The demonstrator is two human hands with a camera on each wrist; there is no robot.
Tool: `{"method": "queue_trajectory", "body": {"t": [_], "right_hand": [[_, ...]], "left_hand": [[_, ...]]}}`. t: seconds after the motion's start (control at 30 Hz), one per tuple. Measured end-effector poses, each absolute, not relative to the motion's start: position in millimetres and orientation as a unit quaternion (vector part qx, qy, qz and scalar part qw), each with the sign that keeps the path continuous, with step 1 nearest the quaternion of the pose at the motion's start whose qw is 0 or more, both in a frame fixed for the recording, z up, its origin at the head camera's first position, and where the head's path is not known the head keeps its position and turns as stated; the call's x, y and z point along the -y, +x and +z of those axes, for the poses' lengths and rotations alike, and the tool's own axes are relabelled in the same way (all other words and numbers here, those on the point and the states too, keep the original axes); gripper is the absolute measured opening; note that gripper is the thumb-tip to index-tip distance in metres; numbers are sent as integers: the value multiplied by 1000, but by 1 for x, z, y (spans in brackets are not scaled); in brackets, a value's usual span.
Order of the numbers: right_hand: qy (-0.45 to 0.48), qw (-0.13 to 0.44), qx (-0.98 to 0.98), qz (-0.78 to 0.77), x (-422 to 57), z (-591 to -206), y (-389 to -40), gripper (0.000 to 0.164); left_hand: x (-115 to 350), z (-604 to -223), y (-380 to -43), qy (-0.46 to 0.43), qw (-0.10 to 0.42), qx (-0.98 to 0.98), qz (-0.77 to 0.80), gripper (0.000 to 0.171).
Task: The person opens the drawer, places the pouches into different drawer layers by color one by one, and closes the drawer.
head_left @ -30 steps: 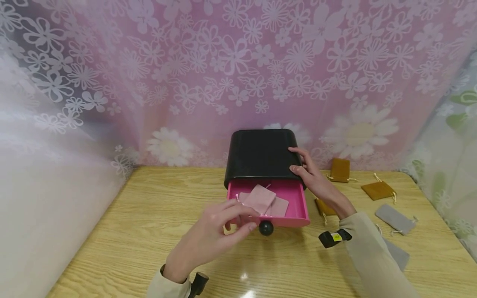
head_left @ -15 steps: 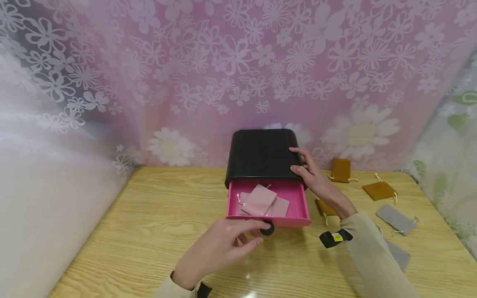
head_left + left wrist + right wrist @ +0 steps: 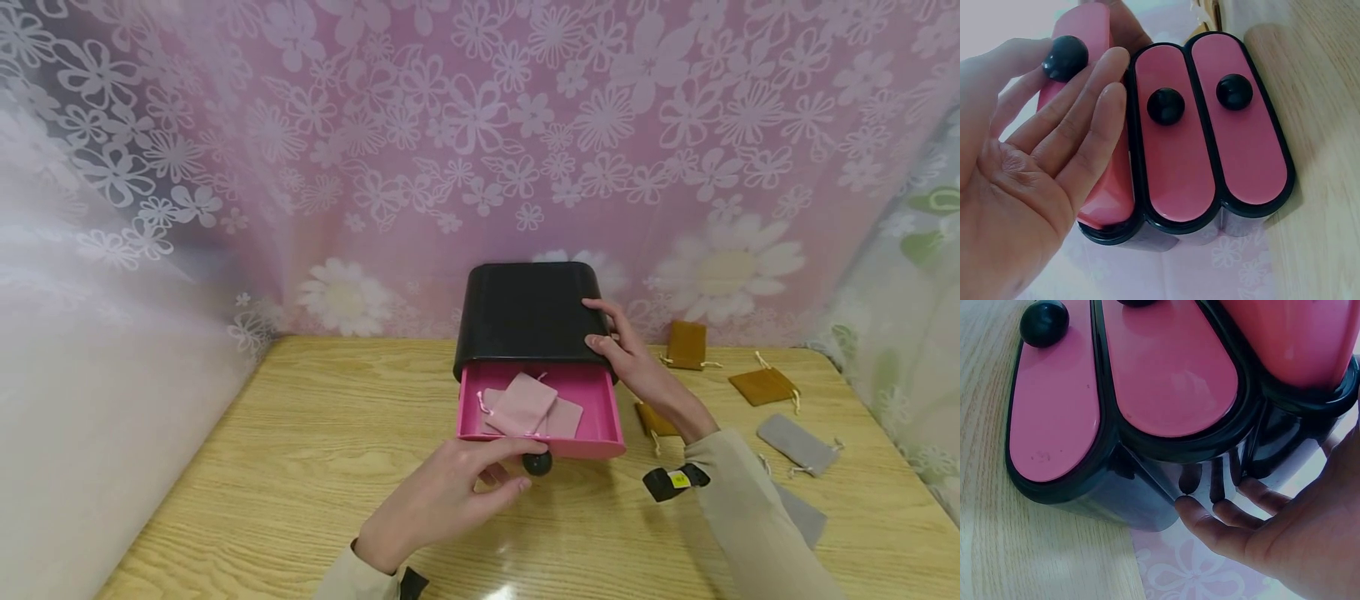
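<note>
A black three-drawer organizer [image 3: 528, 312] stands at the table's back, its top pink drawer [image 3: 592, 404] pulled out. Several pale pink drawstring pouches [image 3: 522, 404] lie inside that drawer. My left hand [image 3: 442, 496] is at the drawer front, its forefinger laid along the front just above the black knob [image 3: 537, 463]. Its thumb stays apart below; in the left wrist view the other fingers stretch beside the drawer front. My right hand [image 3: 637, 367] rests against the organizer's right side, thumb and a fingertip on the top edge. The right wrist view has its fingers [image 3: 1210, 525] extended, tips against the side.
On the right of the table lie several brown drawstring pouches [image 3: 763, 386] and grey drawstring pouches [image 3: 797, 443]. One brown pouch [image 3: 654, 419] is partly behind my right forearm. A floral curtain [image 3: 420, 167] hangs along the table's back edge.
My left hand has moved right and slightly down, from over the drawer's left front corner to the knob. The right hand keeps its place, and the drawer is still out.
</note>
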State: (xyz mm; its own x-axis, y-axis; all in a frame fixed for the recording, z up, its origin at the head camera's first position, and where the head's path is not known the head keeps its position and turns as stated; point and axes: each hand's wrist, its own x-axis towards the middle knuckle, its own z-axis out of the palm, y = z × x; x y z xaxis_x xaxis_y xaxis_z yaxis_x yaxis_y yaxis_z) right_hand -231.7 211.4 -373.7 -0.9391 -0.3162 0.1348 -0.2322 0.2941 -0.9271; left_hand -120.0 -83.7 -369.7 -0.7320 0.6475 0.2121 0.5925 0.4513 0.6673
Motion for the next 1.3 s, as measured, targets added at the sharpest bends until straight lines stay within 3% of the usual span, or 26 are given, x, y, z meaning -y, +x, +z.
{"method": "queue_trajectory", "body": {"t": [0.3,1.3], "right_hand": [[-166,38,-810,-561,-211,-373,-231,58],[-176,42,-798,-575,-211,-373,-231,58]], "left_hand": [[82,-376,-123,364,9,-847,387,33],[74,-373,-143,348,-7,-824,446,34]]}}
